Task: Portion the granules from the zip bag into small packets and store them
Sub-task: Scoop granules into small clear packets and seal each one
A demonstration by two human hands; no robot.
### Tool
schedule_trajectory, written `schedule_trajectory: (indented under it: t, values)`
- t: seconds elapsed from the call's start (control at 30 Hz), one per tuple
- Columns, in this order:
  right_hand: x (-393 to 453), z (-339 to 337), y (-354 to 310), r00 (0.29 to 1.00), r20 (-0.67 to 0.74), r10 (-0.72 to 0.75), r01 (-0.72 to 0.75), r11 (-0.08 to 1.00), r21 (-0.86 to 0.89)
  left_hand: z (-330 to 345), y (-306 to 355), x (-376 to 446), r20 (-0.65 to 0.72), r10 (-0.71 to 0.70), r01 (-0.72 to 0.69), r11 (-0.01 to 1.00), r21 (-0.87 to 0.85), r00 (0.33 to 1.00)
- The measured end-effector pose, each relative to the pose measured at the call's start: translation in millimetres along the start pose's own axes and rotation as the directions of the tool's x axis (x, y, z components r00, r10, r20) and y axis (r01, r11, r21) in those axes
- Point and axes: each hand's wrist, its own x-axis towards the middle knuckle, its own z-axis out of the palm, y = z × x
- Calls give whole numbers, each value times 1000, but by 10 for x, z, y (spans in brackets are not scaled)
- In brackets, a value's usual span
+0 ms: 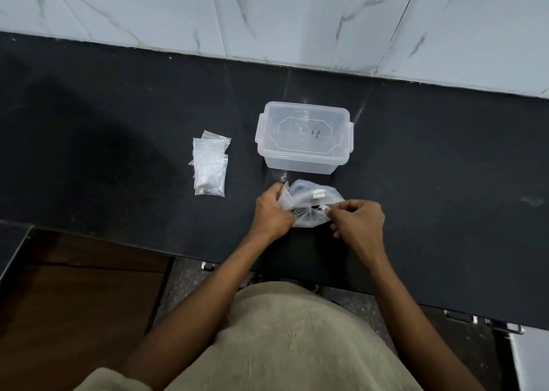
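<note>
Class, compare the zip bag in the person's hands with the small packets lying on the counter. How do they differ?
The zip bag is gripped by both hands and crumpled; the small packets lie flat, untouched, stacked on the counter. The zip bag looks larger than any one of the packets. Both are clear plastic.

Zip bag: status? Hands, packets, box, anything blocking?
Left hand and right hand both grip the zip bag at the counter's front. Small packets piled to the left, untouched. Clear box behind the bag, lid on. Nothing in the way.
</note>
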Motion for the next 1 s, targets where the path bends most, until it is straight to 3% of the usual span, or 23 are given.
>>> schedule_trajectory:
  t: [0.13, 0.3, 0.7, 0.83, 0.9, 1.0]
  values:
    - [68, -7, -14, 977, 152, 147, -176, 963, 203, -10, -36, 19, -98, 22, -19, 999, 30, 995]
    - [117, -172, -37, 927, 330, 179, -246, 954, 173, -21, -85, 77, -225, 66, -25, 983, 181, 972]
    - [92, -254, -55, 929, 354, 109, -217, 935, 281, -2, -152, 40, -243, 246, -170, 940, 296, 938]
    - [116, -235, -58, 962, 244, 124, -176, 963, 204, -19, -164, 23, -158, 271, -241, 953, 186, 949]
    - [119, -212, -67, 960, 250, 128, -182, 961, 206, -21, -145, 0, -110, 257, -244, 962, 122, 960]
    - [115, -222, -66, 954, 279, 110, -168, 967, 193, -9, -132, -12, -147, 240, -229, 969, 89, 959]
